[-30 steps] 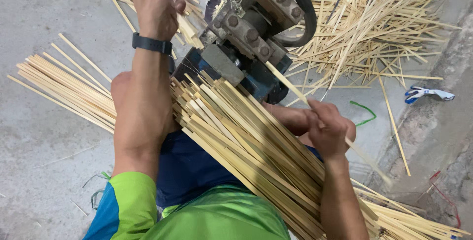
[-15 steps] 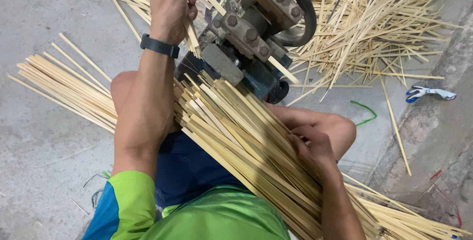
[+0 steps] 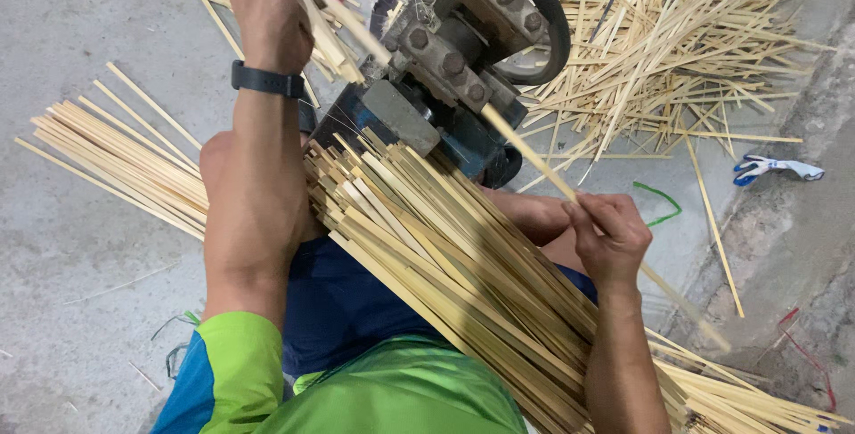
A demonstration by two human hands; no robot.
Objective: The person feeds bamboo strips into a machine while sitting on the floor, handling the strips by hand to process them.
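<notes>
Bamboo strips lie bundled [image 3: 463,265] across our lap, reaching toward the grey metal machine [image 3: 454,60] on the concrete floor [image 3: 80,247]. Our right hand [image 3: 610,238] pinches one thin strip [image 3: 525,154] that slants up to the machine's rollers. Our left hand [image 3: 267,7], a black wristband [image 3: 267,81] below it, grips several strips [image 3: 334,29] beyond the machine. Loose strips [image 3: 677,51] pile near the floor's far right edge.

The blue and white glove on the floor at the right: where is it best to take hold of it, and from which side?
Judging by its pose, grip the glove at its blue finger end, coming from above. It lies flat and limp on the concrete floor, clear of the scattered strips, so a pinch from the top should lift it. The right hand is nearer.
</notes>
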